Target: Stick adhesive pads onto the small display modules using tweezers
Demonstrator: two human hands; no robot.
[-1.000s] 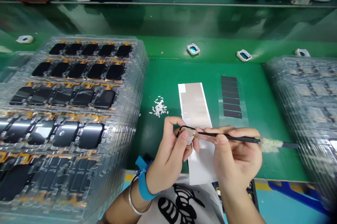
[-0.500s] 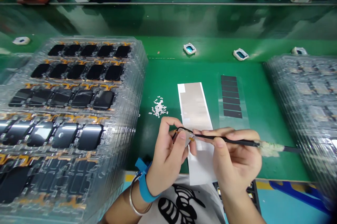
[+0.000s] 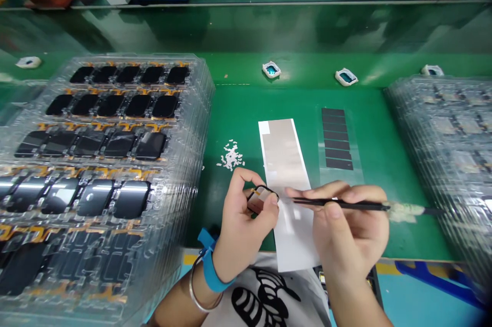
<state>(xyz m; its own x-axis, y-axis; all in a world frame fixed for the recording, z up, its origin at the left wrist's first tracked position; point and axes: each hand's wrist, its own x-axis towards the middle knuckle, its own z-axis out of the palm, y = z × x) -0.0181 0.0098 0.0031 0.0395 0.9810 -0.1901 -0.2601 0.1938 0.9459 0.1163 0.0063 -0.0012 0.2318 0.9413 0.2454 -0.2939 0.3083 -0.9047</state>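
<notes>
The left hand (image 3: 246,229) pinched a small black-rimmed screen (image 3: 262,196) between thumb and fingers, above a white film strip (image 3: 286,163). The right hand (image 3: 349,229) gripped narrow black tweezers (image 3: 338,204), their long axis level, tips pointing toward 9 o'clock, just beside the screen.

Two hands are in view: the left hand (image 3: 244,234) holds one black-rimmed part (image 3: 262,196), and the right hand (image 3: 348,229) holds one pair of tweezers (image 3: 338,204). The left wrist wears one metal bangle (image 3: 197,281) and one blue wrist strap (image 3: 209,265). The green surface (image 3: 238,111) carries two stacks of clear trays (image 3: 196,111), with five black screens (image 3: 165,106) in each of the left stack's top three rows, one white strip (image 3: 282,158), six dark strips (image 3: 336,137), and four white-and-teal pieces (image 3: 346,77).
</notes>
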